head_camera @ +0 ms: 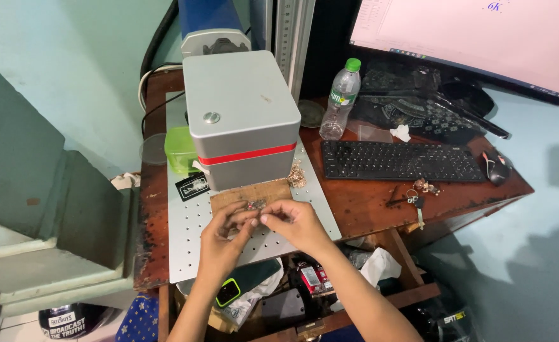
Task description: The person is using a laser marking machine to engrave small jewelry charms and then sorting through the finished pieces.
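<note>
Both hands meet over the perforated grey metal plate point(191, 240), directly in front of the boxy grey metal machine head with a red band point(241, 120). The left hand point(219, 237) and right hand point(295, 221) have their fingertips drawn together, pinching a small dark metallic piece point(255, 204), too small to identify, held just above the flat rectangular brown wooden board point(251, 193). The board lies flush against the machine's base, which appears to keep work centred beneath the head. Small pale scraps point(296, 174) lie heaped beside the board's right end. A translucent green plastic box point(179, 149) sits left of the machine. On the worn reddish-brown wooden surface point(368, 206) rest a black plastic keyboard point(400, 161), a clear plastic bottle with a green cap point(341, 101), a black mouse point(496, 168) and a bunch of keys point(419, 193), all well apart from the hands.
</note>
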